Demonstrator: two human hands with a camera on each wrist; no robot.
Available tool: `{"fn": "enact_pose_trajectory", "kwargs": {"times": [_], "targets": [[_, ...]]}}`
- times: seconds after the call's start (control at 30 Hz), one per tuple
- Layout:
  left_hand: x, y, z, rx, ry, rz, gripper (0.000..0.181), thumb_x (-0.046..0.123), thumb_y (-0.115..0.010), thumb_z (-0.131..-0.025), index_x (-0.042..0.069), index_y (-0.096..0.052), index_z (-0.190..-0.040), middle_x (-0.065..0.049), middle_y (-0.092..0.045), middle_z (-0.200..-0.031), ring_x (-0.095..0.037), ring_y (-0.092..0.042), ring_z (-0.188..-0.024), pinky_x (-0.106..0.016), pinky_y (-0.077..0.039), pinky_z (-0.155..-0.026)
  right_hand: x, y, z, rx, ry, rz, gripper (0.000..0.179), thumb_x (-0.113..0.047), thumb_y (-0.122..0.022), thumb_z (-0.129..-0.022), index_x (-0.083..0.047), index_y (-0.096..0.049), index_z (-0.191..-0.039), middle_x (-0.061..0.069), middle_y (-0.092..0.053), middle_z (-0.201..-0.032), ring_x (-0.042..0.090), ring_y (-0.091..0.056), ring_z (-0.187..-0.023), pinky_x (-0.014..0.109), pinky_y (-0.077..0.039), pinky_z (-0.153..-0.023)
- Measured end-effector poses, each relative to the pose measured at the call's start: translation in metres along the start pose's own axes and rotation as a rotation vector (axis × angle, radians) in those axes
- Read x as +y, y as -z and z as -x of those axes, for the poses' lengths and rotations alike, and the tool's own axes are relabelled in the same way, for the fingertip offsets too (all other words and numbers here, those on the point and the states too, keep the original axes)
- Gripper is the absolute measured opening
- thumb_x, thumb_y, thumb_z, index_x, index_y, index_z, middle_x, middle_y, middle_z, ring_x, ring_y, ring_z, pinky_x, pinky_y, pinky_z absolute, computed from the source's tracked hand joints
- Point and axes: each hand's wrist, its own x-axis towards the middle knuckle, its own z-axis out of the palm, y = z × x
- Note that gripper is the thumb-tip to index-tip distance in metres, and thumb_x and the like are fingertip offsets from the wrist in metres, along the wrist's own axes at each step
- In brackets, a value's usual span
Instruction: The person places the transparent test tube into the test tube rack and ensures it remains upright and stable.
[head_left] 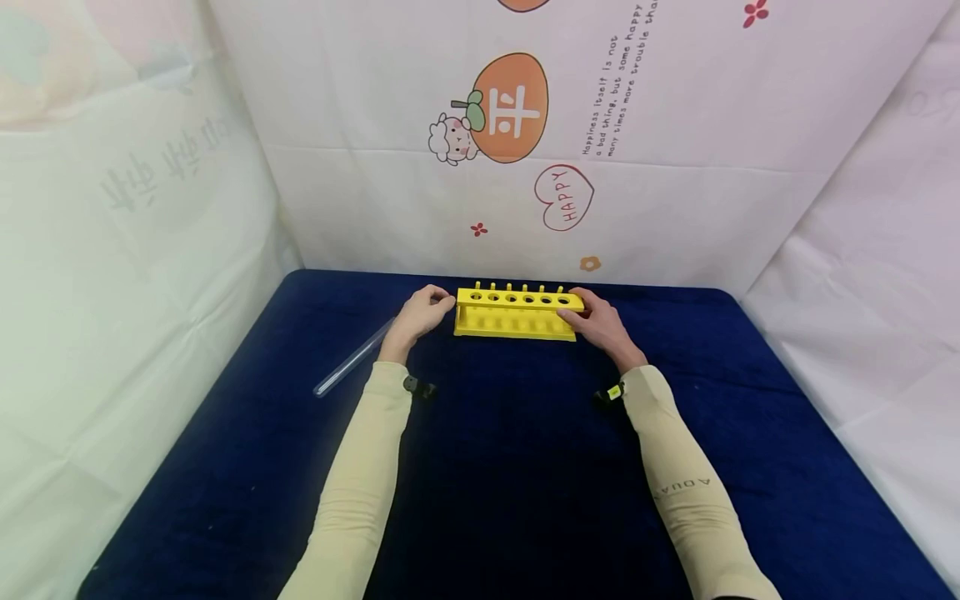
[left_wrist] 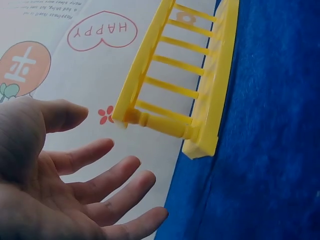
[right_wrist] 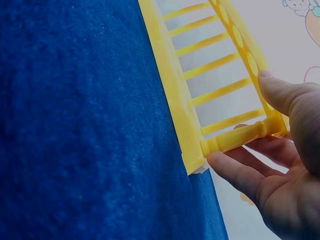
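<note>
Yellow rack [head_left: 516,325], one: right end held between right hand's [head_left: 600,322] thumb and fingers; left hand [head_left: 420,317] loosely spread, holding nothing, just beside left end.

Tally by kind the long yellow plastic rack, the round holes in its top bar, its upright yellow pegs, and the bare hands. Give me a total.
Long yellow plastic rack: 1
Round holes in its top bar: 6
Upright yellow pegs: 6
Bare left hand and bare right hand: 2
Total: 15
</note>
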Motion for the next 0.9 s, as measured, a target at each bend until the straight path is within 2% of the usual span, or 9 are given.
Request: {"fn": "enact_pose_trajectory", "kwargs": {"times": [0.2,0.37,0.63,0.9], "targets": [[-0.002,0.004,0.002,0.032,0.003,-0.094,0.041,0.043,-0.051,-0.100,0.017,-0.052,-0.133,-0.011,-0.054,-0.137,-0.032,-0.056,-0.120,-0.050,-0.048,-0.098,-0.001,0.001,0.002,-0.014,-0.005,0.000,0.069,-0.050,-0.058,-0.095,-0.014,-0.037,-0.150,0.017,-0.055,-0.131,0.030,-0.061,-0.105,0.040,-0.055,-0.083],[-0.006,0.007,0.004,0.062,-0.011,-0.136,0.041,0.042,-0.052,-0.100,0.016,-0.053,-0.132,-0.012,-0.059,-0.131,-0.032,-0.059,-0.114,-0.050,-0.049,-0.096,-0.001,0.002,0.003,-0.009,-0.004,-0.004,0.071,-0.051,-0.058,-0.095,-0.015,-0.036,-0.151,0.017,-0.056,-0.130,0.030,-0.061,-0.104,0.042,-0.055,-0.084],[-0.012,0.016,0.013,0.059,0.002,-0.180,0.043,0.042,-0.052,-0.100,0.016,-0.051,-0.134,-0.014,-0.059,-0.131,-0.034,-0.060,-0.113,-0.052,-0.049,-0.095,0.002,0.001,-0.001,-0.012,0.009,-0.006,0.071,-0.050,-0.058,-0.095,-0.013,-0.036,-0.151,0.018,-0.057,-0.127,0.029,-0.063,-0.101,0.040,-0.056,-0.082],[-0.013,0.019,0.016,0.054,0.015,-0.200,0.041,0.041,-0.052,-0.100,0.015,-0.051,-0.133,-0.014,-0.059,-0.130,-0.033,-0.061,-0.112,-0.051,-0.050,-0.095,0.003,0.000,0.000,-0.002,0.012,0.001,0.071,-0.052,-0.059,-0.094,-0.014,-0.038,-0.150,0.016,-0.058,-0.126,0.028,-0.062,-0.098,0.039,-0.054,-0.080]]}}
